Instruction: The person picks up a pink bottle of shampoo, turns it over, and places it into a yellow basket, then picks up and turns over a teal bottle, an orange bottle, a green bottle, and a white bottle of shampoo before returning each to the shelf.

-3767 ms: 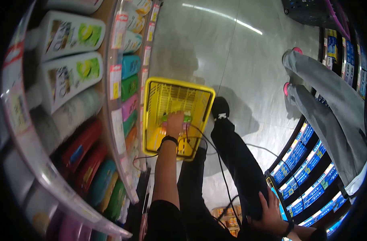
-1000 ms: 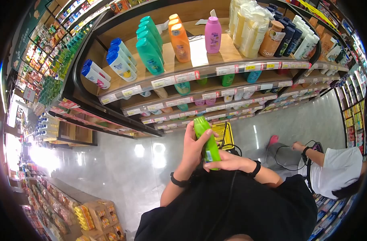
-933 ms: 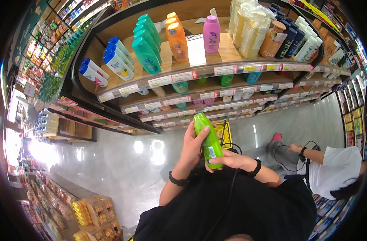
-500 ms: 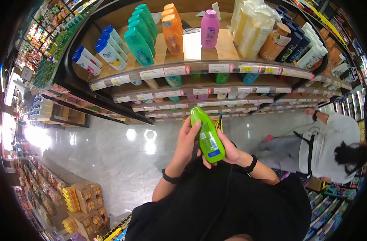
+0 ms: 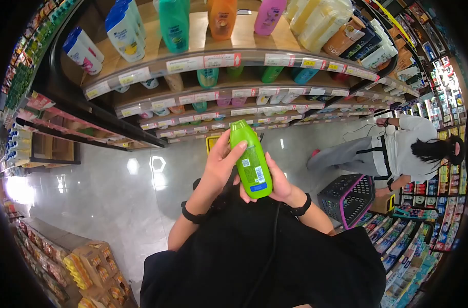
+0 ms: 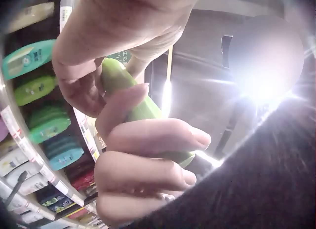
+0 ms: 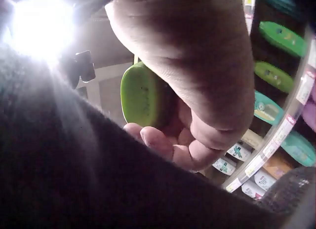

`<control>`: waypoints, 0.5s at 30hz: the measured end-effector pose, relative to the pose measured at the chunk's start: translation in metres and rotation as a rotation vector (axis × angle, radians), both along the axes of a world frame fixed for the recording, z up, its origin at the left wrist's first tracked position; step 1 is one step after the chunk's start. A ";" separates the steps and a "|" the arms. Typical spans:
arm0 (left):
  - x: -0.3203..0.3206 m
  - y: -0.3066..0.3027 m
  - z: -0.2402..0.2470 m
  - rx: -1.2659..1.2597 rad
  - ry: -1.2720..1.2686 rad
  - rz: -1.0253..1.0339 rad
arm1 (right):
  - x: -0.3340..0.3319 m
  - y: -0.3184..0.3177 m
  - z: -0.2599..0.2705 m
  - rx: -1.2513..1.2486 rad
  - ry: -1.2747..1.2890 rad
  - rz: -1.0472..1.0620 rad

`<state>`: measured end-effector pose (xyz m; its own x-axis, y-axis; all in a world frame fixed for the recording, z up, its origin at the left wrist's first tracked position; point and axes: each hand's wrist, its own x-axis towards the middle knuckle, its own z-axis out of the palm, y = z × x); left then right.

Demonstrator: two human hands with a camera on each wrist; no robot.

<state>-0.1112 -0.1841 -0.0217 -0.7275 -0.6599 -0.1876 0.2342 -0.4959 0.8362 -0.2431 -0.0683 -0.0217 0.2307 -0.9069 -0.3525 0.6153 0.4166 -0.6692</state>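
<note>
A bright green bottle (image 5: 252, 161) is held in front of the black shirt, its cap end toward the shelves and its back label with barcode facing up. The left hand (image 5: 221, 161) grips the cap end, thumb lying across the bottle's front. Near the base, the right hand (image 5: 279, 182) holds the bottle from the side, fingers partly under it. In the left wrist view, curled fingers of the left hand (image 6: 143, 145) wrap the green bottle (image 6: 143, 108). The right wrist view shows the bottle's base (image 7: 140, 95) beside the right hand (image 7: 197, 135).
Curved shelves (image 5: 203, 61) of bottles stand ahead. Part of a yellow basket (image 5: 211, 143) shows behind the hands. On the right, a person in a white shirt (image 5: 413, 149) is beside a black and purple basket (image 5: 346, 200). Stacked cartons (image 5: 98, 267) stand at lower left.
The bottle has turned so that its back label faces up, still in both hands. The view has shifted, with the shelves higher and the other person's basket now visible.
</note>
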 end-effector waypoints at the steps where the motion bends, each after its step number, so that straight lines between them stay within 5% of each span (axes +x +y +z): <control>1: 0.008 0.001 -0.002 0.015 -0.011 0.007 | 0.003 -0.002 -0.001 -0.021 0.027 0.024; 5: 0.031 -0.010 -0.002 0.011 0.023 0.058 | 0.033 -0.014 0.004 0.059 0.060 -0.088; 6: 0.036 -0.013 -0.003 0.007 0.031 0.065 | 0.028 -0.016 -0.011 -0.085 0.048 0.075; 15: 0.081 -0.022 -0.003 0.025 0.058 0.121 | 0.071 -0.036 0.006 -0.069 0.054 0.070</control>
<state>-0.0304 -0.2058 -0.0248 -0.6534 -0.7389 -0.1648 0.3413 -0.4818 0.8071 -0.1723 -0.1040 -0.0160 0.2770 -0.9116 -0.3038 0.5481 0.4096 -0.7293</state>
